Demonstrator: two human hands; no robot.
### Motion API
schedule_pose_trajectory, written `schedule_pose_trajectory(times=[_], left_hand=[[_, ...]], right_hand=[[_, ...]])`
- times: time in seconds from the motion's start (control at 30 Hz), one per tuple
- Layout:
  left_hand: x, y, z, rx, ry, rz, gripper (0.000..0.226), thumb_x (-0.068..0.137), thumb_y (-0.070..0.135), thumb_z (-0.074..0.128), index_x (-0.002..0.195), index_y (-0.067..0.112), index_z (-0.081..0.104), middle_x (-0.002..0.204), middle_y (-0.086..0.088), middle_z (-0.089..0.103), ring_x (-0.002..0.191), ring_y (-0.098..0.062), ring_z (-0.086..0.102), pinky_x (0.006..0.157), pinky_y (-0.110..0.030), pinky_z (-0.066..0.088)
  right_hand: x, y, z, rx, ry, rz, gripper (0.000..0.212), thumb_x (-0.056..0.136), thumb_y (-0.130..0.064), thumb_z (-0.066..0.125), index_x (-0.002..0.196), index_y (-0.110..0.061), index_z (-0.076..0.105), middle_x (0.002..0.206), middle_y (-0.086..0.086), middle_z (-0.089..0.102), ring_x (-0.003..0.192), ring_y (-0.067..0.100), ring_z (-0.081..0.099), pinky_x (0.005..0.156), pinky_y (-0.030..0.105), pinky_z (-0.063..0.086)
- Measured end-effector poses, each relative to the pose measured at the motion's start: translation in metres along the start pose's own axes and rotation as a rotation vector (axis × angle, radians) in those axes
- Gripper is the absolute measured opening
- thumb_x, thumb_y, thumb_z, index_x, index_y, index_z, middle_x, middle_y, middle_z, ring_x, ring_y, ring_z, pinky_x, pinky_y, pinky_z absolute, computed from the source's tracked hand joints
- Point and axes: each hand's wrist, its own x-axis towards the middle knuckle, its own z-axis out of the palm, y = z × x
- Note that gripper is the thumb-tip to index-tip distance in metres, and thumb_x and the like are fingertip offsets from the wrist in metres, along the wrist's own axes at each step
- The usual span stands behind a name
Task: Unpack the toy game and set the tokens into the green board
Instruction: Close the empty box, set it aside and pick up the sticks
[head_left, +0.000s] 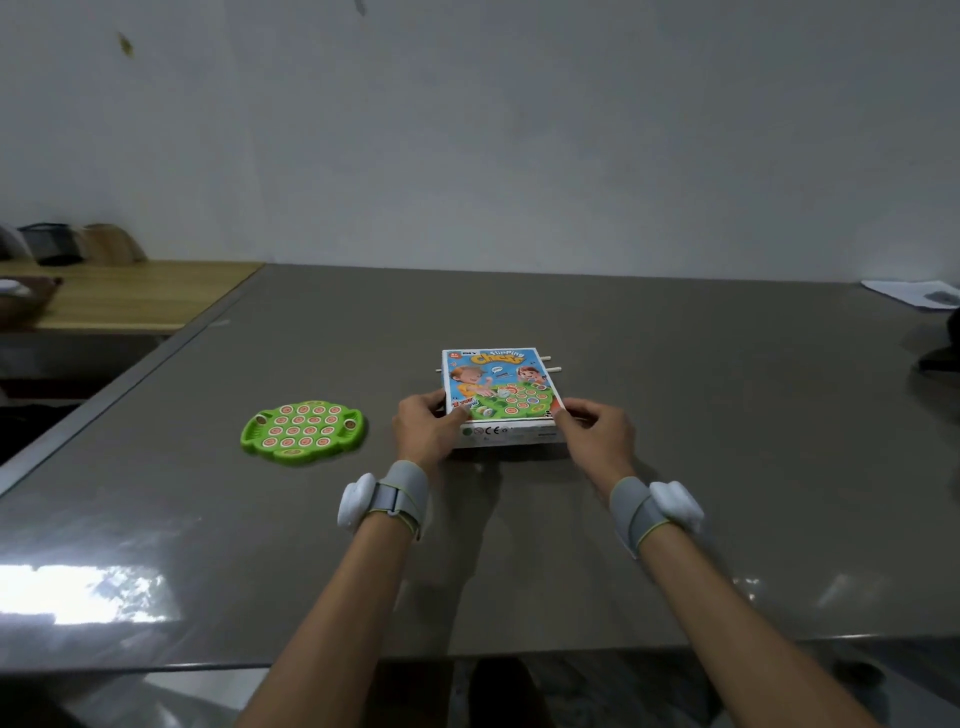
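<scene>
Grey tabletop is occupied centrally by the game box, gripped at its near corners by the left hand and right hand, fingers curled; the token-filled green board is set left.

The box is hiding most of two white sticks beneath it. Left hand and right hand are covering its near corners; token pictures are blurring.
</scene>
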Motion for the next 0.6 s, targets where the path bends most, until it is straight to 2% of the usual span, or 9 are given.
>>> schedule_pose_trajectory(times=[0.13,0.2,0.27,0.33,0.47,0.6], left_hand=[[0.005,0.022,-0.041,-0.029,-0.017,0.053,0.035,0.087,0.009,0.067,0.121,0.003,0.066,0.105,-0.012,0.074,0.092,-0.028,0.073,0.087,-0.044,0.059],[0.009,0.033,-0.067,-0.030,-0.021,0.075,0.035,0.089,0.008,0.065,0.123,0.000,0.064,0.109,-0.015,0.073,0.095,-0.030,0.072,0.089,-0.046,0.058],[0.011,0.041,-0.096,-0.021,-0.003,0.102,0.033,0.091,0.005,0.062,0.123,-0.002,0.063,0.111,-0.017,0.072,0.094,-0.029,0.071,0.085,-0.039,0.059],[0.012,0.048,-0.128,0.023,0.024,0.132,0.029,0.093,0.004,0.059,0.121,-0.001,0.064,0.110,-0.017,0.072,0.088,-0.025,0.069,0.074,-0.031,0.057],[0.011,0.052,-0.190,0.058,0.094,0.130,0.029,0.094,0.001,0.055,0.122,-0.003,0.062,0.107,-0.016,0.071,0.087,-0.026,0.067,0.084,-0.041,0.056],[0.005,0.046,-0.248,0.083,0.189,0.128,0.029,0.095,-0.002,0.051,0.121,-0.006,0.063,0.107,-0.016,0.069,0.086,-0.021,0.064,0.077,-0.027,0.052]], right_hand=[[-0.005,-0.034,0.021,0.058,-0.017,-0.050,0.021,0.084,-0.024,0.073,0.102,-0.014,0.076,0.093,-0.002,0.076,0.074,-0.003,0.065,0.077,0.019,0.053],[-0.007,-0.052,0.038,0.083,-0.027,-0.094,0.017,0.083,-0.024,0.074,0.096,-0.015,0.077,0.087,-0.005,0.076,0.068,-0.011,0.063,0.070,0.009,0.050],[-0.010,-0.071,0.059,0.104,-0.043,-0.127,0.017,0.081,-0.026,0.076,0.094,-0.015,0.077,0.082,-0.008,0.073,0.065,-0.014,0.061,0.062,0.001,0.045],[-0.017,-0.090,0.082,0.124,-0.071,-0.151,0.019,0.080,-0.028,0.077,0.094,-0.015,0.077,0.081,-0.009,0.072,0.068,-0.010,0.063,0.061,0.002,0.045],[-0.034,-0.122,0.131,0.154,-0.154,-0.186,0.020,0.080,-0.029,0.077,0.094,-0.015,0.076,0.083,-0.007,0.073,0.071,-0.002,0.066,0.066,0.012,0.051],[-0.061,-0.147,0.180,0.193,-0.232,-0.208,0.018,0.079,-0.028,0.078,0.090,-0.014,0.075,0.078,-0.007,0.071,0.067,-0.008,0.063,0.060,0.005,0.047]])
